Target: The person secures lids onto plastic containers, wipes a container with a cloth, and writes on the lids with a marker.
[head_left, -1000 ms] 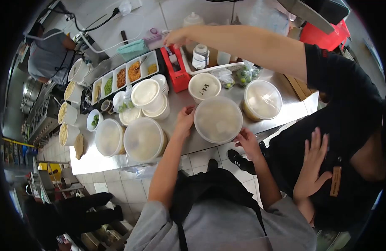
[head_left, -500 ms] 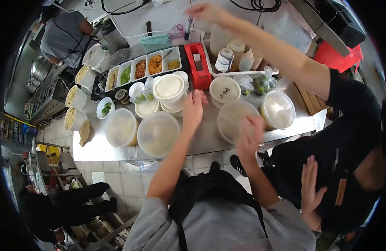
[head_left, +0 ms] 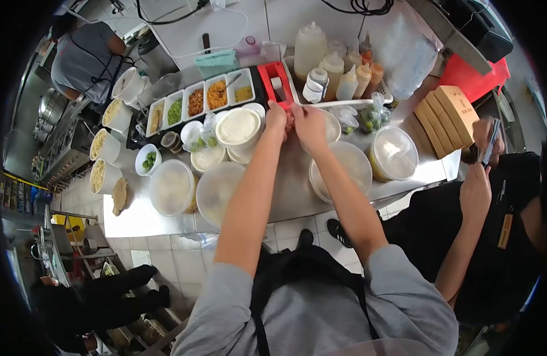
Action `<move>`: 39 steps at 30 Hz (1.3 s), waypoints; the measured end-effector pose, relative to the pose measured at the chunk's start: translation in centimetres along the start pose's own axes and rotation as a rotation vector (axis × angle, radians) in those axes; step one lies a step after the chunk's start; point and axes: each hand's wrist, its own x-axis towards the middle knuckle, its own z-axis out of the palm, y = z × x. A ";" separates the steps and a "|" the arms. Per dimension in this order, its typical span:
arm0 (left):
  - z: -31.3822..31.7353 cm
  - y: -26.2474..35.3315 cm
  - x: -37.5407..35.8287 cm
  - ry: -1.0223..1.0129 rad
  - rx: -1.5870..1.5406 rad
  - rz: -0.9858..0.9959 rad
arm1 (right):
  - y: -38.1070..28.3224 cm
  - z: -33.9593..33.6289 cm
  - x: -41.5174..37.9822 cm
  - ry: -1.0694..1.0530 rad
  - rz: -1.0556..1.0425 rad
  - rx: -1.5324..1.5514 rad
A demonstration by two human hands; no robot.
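Both my hands meet at the near end of a red tape dispenser (head_left: 275, 81) that stands on the counter. My left hand (head_left: 276, 121) is closed at its near edge, its fingers pressed together. Right beside it, my right hand (head_left: 309, 126) is also closed, partly over a round lidded tub (head_left: 332, 126). What the fingertips pinch is too small to make out. Stacked white lidded tubs (head_left: 238, 126) stand to the left of my hands. Large clear-lidded containers (head_left: 171, 185) line the front of the counter.
A black tray (head_left: 260, 89) holds white bins of chopped toppings. Squeeze bottles (head_left: 311, 50) stand behind. At right are cardboard boxes (head_left: 445, 118) and a person in black (head_left: 463, 231) holding a pen-like object. Another person (head_left: 86, 56) works at back left.
Both my hands have moved forward and together to the red dispenser. The co-worker's outstretched arm has drawn back to the right, uncovering the bottles and boxes.
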 end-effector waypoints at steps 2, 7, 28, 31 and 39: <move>0.7 0.9 -1.3 0.104 0.090 -0.051 | -1.6 -4.8 -5.7 -0.281 0.407 0.446; 0.7 -0.4 -1.1 0.135 0.125 0.046 | -3.4 -10.6 -16.7 -0.366 0.729 0.712; 0.1 -1.3 -9.5 0.118 0.452 0.767 | 0.4 -9.2 -20.1 -0.517 0.327 0.428; -4.6 1.3 -17.7 0.015 0.210 0.945 | 0.0 -8.0 -19.7 -0.609 -0.007 0.332; -20.0 1.1 -24.5 0.605 0.188 0.879 | -4.1 -2.9 -16.2 -0.966 -0.358 0.124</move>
